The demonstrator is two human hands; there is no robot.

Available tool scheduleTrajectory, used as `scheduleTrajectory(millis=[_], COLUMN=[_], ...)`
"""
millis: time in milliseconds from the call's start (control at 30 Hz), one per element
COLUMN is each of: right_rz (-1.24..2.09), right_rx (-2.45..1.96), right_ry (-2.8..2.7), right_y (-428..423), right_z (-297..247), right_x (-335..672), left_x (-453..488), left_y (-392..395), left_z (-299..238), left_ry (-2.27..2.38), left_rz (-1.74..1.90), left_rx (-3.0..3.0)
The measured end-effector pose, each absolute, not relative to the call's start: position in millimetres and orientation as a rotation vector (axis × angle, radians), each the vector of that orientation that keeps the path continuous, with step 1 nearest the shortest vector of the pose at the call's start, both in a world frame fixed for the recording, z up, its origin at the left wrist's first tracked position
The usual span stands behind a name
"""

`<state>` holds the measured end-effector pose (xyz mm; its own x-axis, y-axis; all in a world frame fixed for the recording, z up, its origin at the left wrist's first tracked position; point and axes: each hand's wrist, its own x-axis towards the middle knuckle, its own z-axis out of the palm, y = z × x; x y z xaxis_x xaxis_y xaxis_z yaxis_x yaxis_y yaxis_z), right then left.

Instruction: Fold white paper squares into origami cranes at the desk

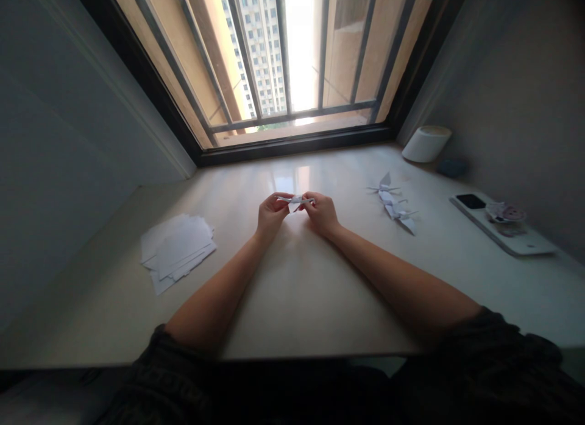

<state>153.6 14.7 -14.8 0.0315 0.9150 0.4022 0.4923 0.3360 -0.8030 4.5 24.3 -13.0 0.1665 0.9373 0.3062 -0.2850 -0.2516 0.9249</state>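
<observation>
A small folded piece of white paper is held between both hands just above the pale sill top. My left hand pinches its left end with fingers closed. On the other side, my right hand pinches the right end, fingers curled. Both forearms stretch out from the bottom of the view.
A loose stack of white paper sheets lies at the left. Finished folded paper cranes lie to the right of my hands. Farther right are a phone with a small object on it, a white roll, and the barred window behind.
</observation>
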Motion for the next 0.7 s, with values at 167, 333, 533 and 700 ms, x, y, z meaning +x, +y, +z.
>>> scheduleTrajectory(millis=[167,333,533,700], right_rz=[0.578,0.630,0.625,0.664], right_rx=[-1.270,-1.291,-1.376,-1.379], right_ry=[-1.603,-1.574,-1.577,-1.573], right_y=[13.5,13.2,12.6,15.0], right_z=[-13.2,-12.9,-12.5,-14.4], right_x=[152.3,152.3,152.3,152.4], left_x=[4.4,4.9,3.7,3.8], left_y=[23.4,21.5,23.0,24.6], left_z=[-11.3,-8.4,-10.2,-13.7], left_ry=[0.715,0.743,0.753,0.751], left_rz=[1.373,1.374,1.371,1.354], left_rx=[1.296,1.296,1.292,1.305])
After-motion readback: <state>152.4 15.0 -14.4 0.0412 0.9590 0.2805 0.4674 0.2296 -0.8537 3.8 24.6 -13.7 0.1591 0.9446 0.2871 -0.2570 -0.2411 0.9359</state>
